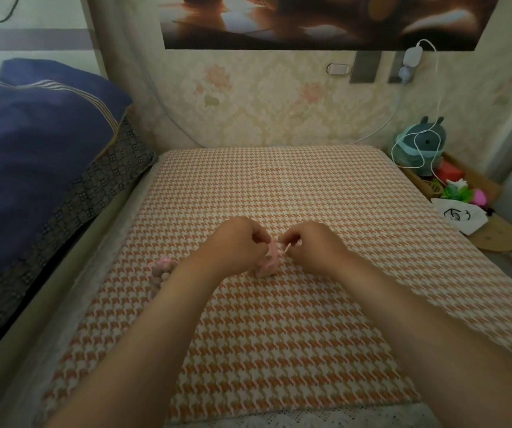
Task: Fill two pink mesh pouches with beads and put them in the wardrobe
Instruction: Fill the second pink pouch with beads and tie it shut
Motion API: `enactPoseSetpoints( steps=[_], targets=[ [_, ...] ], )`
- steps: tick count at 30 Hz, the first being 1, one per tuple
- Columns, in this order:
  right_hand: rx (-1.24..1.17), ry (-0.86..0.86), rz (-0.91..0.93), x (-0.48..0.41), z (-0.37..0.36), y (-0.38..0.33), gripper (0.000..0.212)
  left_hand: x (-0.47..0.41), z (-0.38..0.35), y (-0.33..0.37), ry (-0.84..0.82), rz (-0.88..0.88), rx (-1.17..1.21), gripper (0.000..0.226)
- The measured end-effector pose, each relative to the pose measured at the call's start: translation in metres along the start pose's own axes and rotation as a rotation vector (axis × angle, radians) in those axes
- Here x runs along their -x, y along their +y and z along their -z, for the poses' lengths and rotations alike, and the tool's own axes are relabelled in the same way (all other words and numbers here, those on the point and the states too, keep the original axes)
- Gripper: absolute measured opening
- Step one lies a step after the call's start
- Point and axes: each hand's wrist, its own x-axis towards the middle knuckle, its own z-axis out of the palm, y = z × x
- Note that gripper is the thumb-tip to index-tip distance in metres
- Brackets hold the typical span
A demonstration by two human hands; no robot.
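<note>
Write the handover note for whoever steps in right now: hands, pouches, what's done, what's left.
Left hand and right hand: each pinches the top of the pink pouch from its own side.
That pouch rests on the checked cover between the hands.
The second pouch lies beside the left forearm, bulging with beads and not held.
Done: the second pouch looks filled.
Left: close the held pouch, then put both in the wardrobe, which is not in view.
</note>
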Motion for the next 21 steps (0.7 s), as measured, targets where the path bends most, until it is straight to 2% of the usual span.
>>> enactPoseSetpoints(
  steps=[4, 8, 12, 15, 18, 21],
  targets=[
    [-0.364, 0.139, -0.034, 0.003, 0.025, -0.012, 0.011, 0.002, 0.001, -0.002, -0.04, -0.008, -0.028, 0.026],
    [-0.456, 0.125, 0.087, 0.013, 0.04, -0.035, 0.012, 0.002, 0.005, -0.006, -0.035, -0.034, 0.001, 0.026],
    [-0.239, 0.034, 0.203, 0.019, 0.032, -0.051, 0.011, 0.003, 0.005, -0.009, -0.027, -0.02, 0.058, 0.023],
    [-0.084, 0.017, 0.207, 0.022, 0.03, -0.055, 0.016, 0.004, 0.006, -0.012, -0.045, -0.008, 0.082, 0.022],
    [-0.009, 0.028, 0.224, 0.021, 0.029, -0.055, 0.017, 0.005, 0.007, -0.013, -0.042, -0.009, 0.129, 0.023],
    [-0.048, 0.037, 0.226, 0.019, 0.03, -0.053, 0.016, 0.003, 0.008, -0.014, -0.025, -0.009, 0.113, 0.027]
  ],
)
